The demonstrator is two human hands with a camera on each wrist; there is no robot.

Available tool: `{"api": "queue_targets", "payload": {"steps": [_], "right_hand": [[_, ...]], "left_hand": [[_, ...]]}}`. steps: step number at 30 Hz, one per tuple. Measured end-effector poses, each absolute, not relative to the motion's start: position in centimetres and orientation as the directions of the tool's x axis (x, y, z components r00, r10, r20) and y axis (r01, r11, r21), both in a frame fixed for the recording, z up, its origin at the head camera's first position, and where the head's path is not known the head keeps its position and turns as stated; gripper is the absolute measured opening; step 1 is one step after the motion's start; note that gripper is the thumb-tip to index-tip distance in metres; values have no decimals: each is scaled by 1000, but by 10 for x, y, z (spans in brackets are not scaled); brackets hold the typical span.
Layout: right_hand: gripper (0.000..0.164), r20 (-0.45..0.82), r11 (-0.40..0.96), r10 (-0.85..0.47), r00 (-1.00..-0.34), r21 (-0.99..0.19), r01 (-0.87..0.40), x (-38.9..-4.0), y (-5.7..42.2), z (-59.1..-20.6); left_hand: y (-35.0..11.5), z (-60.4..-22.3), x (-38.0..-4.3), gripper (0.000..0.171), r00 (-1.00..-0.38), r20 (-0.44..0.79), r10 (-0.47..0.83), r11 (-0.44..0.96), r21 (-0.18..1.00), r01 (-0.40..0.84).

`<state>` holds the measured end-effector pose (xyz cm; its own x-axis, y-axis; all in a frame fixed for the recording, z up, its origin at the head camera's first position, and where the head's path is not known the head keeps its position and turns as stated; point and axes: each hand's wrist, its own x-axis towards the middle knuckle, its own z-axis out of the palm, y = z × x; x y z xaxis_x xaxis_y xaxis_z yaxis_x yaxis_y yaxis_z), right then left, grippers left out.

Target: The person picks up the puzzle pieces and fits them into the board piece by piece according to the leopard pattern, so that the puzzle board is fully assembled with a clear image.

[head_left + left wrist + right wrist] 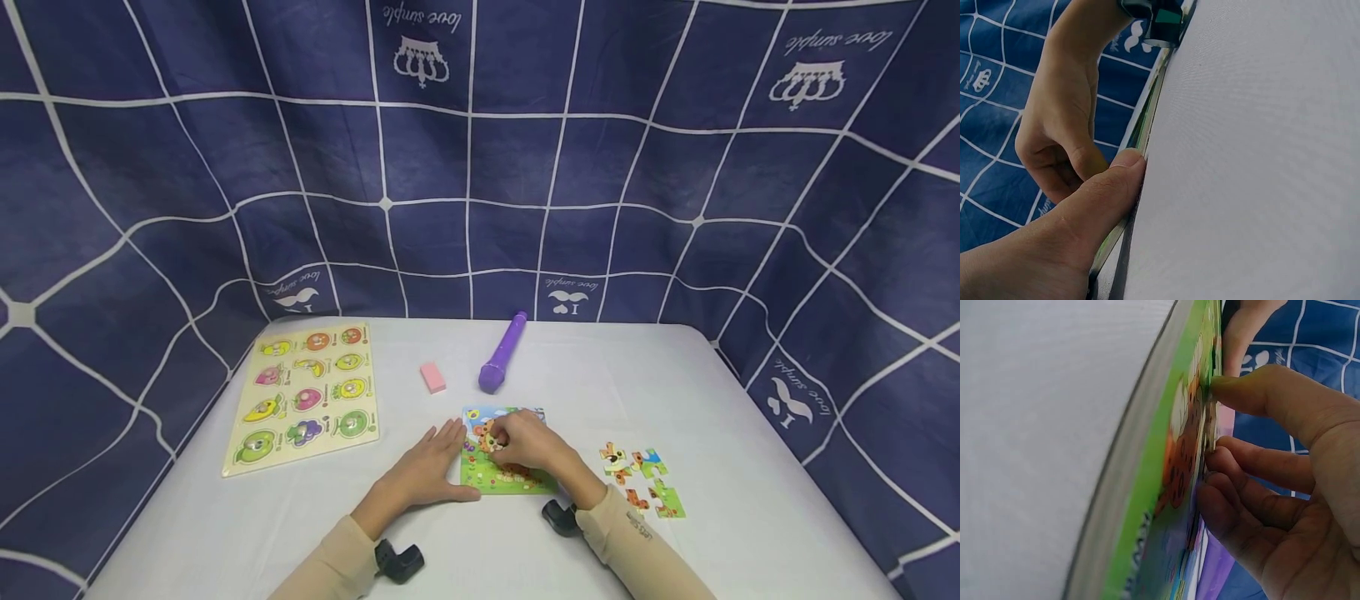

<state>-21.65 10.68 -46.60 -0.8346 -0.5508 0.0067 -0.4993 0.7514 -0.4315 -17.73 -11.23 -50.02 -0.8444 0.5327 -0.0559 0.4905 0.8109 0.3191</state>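
Observation:
A jigsaw board (482, 482) with a colourful cartoon animal picture and green border lies flat on the white table. My left hand (426, 468) rests at its left side, fingers straight and spread, the thumb along the near left corner. Over the middle of the picture, my right hand (529, 442) pinches a small puzzle piece (1212, 432) between thumb and fingertips, close against the board. The fingers hide much of that piece in the head view. Several loose puzzle pieces (666, 500) lie right of the board, beside the right forearm.
A wooden fruit puzzle board (288, 421) lies at the left. Behind the jigsaw board are a small pink block (432, 377) and a purple toy microphone (504, 354). A dark blue checked curtain (510, 158) hangs round the table's back and sides.

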Motion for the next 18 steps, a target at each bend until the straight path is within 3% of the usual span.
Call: {"api": "queue_targets", "payload": {"steps": [18], "right_hand": [[13, -18, 758, -548, -836, -434, -487, -215, 102, -462]], "left_hand": [[-112, -500, -176, 114, -848, -71, 525, 814, 333, 476]]}}
